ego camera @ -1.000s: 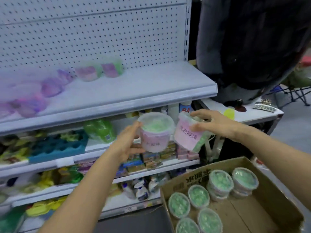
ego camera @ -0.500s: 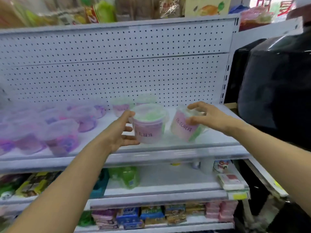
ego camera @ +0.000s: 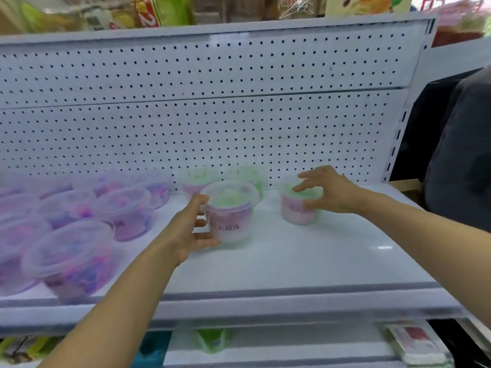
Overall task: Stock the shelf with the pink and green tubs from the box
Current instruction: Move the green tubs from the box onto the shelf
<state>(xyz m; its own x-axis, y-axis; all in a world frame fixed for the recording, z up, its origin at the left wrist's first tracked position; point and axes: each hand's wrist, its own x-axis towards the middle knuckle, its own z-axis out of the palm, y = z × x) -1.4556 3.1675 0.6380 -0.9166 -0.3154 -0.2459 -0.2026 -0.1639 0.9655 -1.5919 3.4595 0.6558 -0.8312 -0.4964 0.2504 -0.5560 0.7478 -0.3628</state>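
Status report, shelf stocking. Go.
Left hand cupping front tub, on shelf. Right hand open over second tub. Nothing in the way.

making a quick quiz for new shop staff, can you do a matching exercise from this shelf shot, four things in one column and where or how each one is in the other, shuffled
Things
1. left hand
2. right hand
3. purple tubs
4. two rear pink and green tubs

Places or states
A. crowded on the shelf's left part
B. against the pegboard, behind the front tub
C. fingers spread over the right-most tub
D. wrapped around the side of the front tub

Pairs: 1-D, 2-C, 3-A, 4-B
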